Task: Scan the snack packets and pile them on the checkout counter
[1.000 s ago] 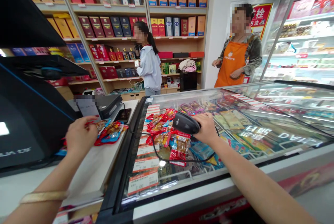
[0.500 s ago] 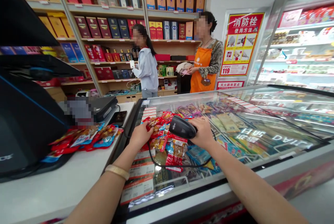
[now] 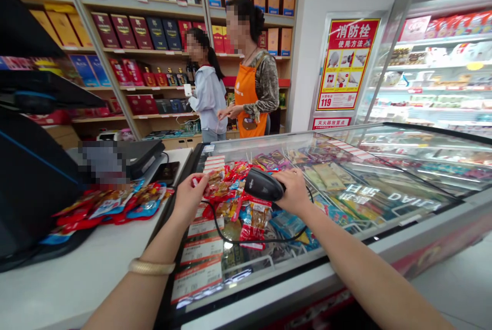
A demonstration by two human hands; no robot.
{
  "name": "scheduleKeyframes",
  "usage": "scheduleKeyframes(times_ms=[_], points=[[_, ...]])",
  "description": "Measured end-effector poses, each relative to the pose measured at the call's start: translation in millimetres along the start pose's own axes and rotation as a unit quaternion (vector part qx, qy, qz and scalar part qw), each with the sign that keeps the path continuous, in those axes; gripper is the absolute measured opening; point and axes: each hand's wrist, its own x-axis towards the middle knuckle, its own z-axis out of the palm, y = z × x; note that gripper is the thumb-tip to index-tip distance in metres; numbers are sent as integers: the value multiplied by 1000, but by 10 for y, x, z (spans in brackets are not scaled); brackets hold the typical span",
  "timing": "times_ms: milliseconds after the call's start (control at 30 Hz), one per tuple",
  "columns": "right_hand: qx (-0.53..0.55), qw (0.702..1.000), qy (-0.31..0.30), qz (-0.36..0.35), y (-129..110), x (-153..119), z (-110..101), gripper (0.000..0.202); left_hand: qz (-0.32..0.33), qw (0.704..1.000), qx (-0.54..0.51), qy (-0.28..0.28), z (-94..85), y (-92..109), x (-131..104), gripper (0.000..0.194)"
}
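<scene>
A black barcode scanner point(image 3: 264, 184) is in my right hand point(image 3: 294, 191), its head pointing left over the freezer's glass top. My left hand point(image 3: 190, 194) is closed at the left edge of a pile of red and blue snack packets point(image 3: 226, 179), pinching the corner of a packet; my fingers partly hide it. Directly below the scanner lies a red packet with brown food showing through its clear window point(image 3: 255, 220). The scanner's black cable point(image 3: 246, 242) loops across the glass in front of the packets.
More snack packets point(image 3: 115, 202) lie on the white counter point(image 3: 126, 263) at left, beside a dark checkout terminal point(image 3: 34, 166) and a phone point(image 3: 166, 172). The glass-topped freezer point(image 3: 346, 191) stretches right. Two people, one in an orange apron point(image 3: 247, 97), stand beyond it near shelves of boxes.
My left hand has drawn back left from the pile, fingers pinched at a packet. My right hand still holds the scanner. The person in the apron has moved left, closer to the other person.
</scene>
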Motion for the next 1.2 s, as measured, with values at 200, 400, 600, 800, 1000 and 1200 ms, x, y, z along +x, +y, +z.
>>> scheduleKeyframes(times_ms=[200,400,600,800,1000,1200], points=[[-1,1000,-30,-8,-11,5,-7,23,31,999,20,17,-31,24,-27,46],[-10,998,-65,-14,-19,10,-7,25,87,991,98,24,-39,53,-67,40],[-12,996,-85,-5,-28,19,-26,26,92,988,115,36,-35,95,-87,39],[-5,996,-86,-1,-43,23,-37,25,93,990,102,33,-47,67,-76,39],[-8,997,-70,-7,-41,18,-30,23,95,990,98,39,-26,81,-90,37],[-8,999,-32,-19,-15,-16,-8,21,147,973,140,110,-364,212,-47,21]])
